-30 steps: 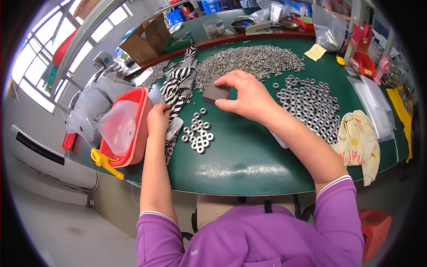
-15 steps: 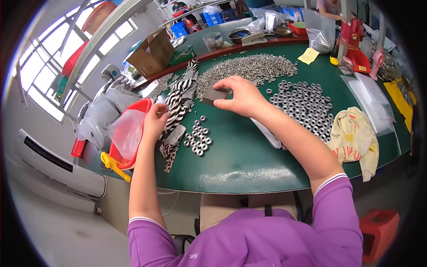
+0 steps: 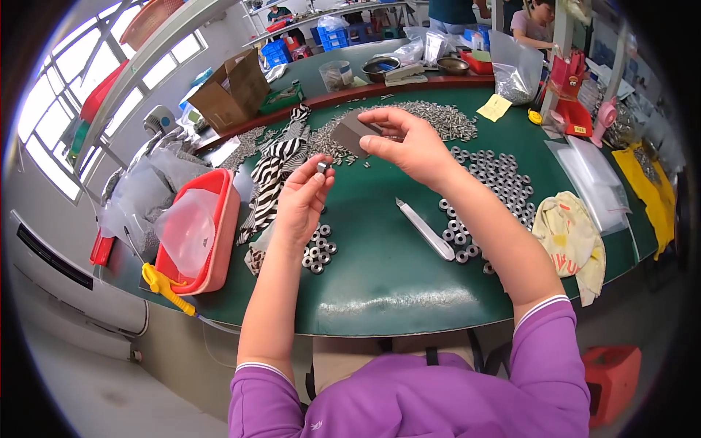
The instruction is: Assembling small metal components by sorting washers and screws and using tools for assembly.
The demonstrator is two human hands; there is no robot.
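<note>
My left hand (image 3: 307, 196) pinches a small shiny metal part (image 3: 321, 166) between thumb and fingertips, over the green table. Close by on the right, my right hand (image 3: 409, 142) grips a dark grey-brown block (image 3: 353, 134) by its edge; the fingers cover part of it. The block is tilted, and the two hands are apart. Beneath my left wrist lies a small group of metal rings (image 3: 319, 248), partly hidden by the forearm. Under my right forearm spreads a larger group of metal rings (image 3: 504, 179). A white-handled craft knife (image 3: 425, 230) lies between the groups.
A heap of small metal pins (image 3: 445, 120) covers the table's far side. On the left are a red basin (image 3: 226, 241), a yellow air gun (image 3: 162, 285) and a striped cloth (image 3: 270, 179). At right lie a pale glove (image 3: 566, 233) and plastic bags (image 3: 591, 182).
My left hand has moved right, from beside the red basin toward the block, and the small metal part now shows in its fingers. My right hand still holds the block, now tilted differently.
</note>
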